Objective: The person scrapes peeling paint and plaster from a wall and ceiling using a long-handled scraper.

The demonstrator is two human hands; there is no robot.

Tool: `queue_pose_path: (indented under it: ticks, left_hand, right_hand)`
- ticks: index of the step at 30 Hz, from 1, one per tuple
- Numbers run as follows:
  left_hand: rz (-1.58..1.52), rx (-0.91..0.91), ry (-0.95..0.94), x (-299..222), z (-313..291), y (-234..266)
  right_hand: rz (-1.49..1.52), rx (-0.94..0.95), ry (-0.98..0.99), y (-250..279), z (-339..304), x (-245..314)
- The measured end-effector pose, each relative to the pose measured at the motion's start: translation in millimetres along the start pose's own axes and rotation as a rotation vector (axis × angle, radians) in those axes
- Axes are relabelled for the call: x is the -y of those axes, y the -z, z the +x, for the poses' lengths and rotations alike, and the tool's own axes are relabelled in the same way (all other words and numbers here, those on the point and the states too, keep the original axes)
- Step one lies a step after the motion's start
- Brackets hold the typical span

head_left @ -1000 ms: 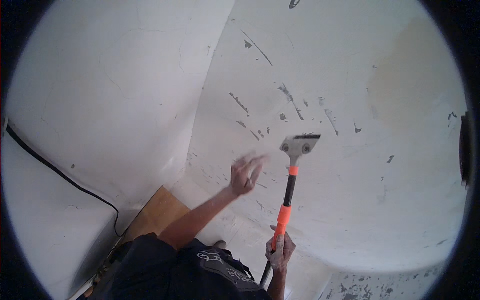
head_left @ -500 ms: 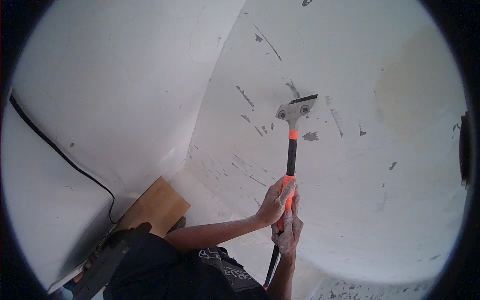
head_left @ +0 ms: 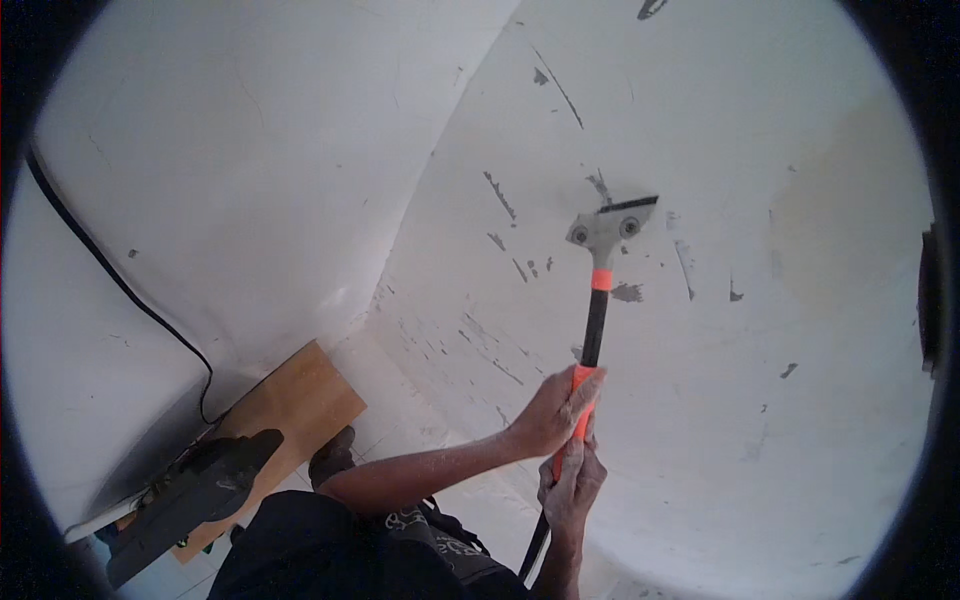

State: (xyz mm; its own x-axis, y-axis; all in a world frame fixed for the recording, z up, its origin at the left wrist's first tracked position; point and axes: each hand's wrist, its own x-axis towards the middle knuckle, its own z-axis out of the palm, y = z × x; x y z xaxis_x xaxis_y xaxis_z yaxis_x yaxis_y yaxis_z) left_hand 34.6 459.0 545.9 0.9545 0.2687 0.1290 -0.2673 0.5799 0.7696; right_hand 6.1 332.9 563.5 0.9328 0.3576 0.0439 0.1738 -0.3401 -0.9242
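A long-handled scraper (head_left: 594, 325) with a black and orange shaft leans toward a pale wall (head_left: 700, 420). Its grey metal head lies against the wall, beside grey patches where the coating is gone. Wrapped round the orange grip is my left hand (head_left: 555, 412), dusted with white powder. Just below it, my right hand (head_left: 574, 482) grips the same shaft, equally dusty. The lower end of the handle runs down past my right wrist toward my dark shirt.
To the left, a second white wall (head_left: 270, 150) meets the scraped one at a corner. A black cable (head_left: 110, 275) hangs along it. Below stand a brown wooden board (head_left: 300, 395) and a dark grey object (head_left: 190, 500). A dark round-edged thing (head_left: 930, 300) shows at the right rim.
The view has shifted a little, so more of the board and floor shows. Scraper and hands appear slightly lower and to the right; both hands keep their hold.
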Motion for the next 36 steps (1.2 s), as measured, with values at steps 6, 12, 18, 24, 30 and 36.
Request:
queue_pose_path:
  ticks: [6,12,18,24,30,36]
  left_hand:
    - [0.082,-0.065,-0.029,10,3,-19]
    - [0.125,-0.265,-0.255,-5,13,-9]
    - [0.211,-0.177,-0.197,14,7,-1]
    - [0.082,-0.213,-0.121,9,11,5]
    - [0.114,-0.250,-0.256,8,21,12]
    - [0.099,-0.225,-0.056,12,15,19]
  right_hand:
    - [-0.003,0.008,-0.054,23,6,-4]
    - [-0.013,0.072,0.049,6,19,10]
    - [-0.041,0.008,0.040,-3,12,4]
    - [-0.083,-0.010,-0.091,-6,14,3]
    - [-0.078,0.032,0.061,-14,27,5]
    - [-0.063,-0.007,-0.083,-17,22,-6]
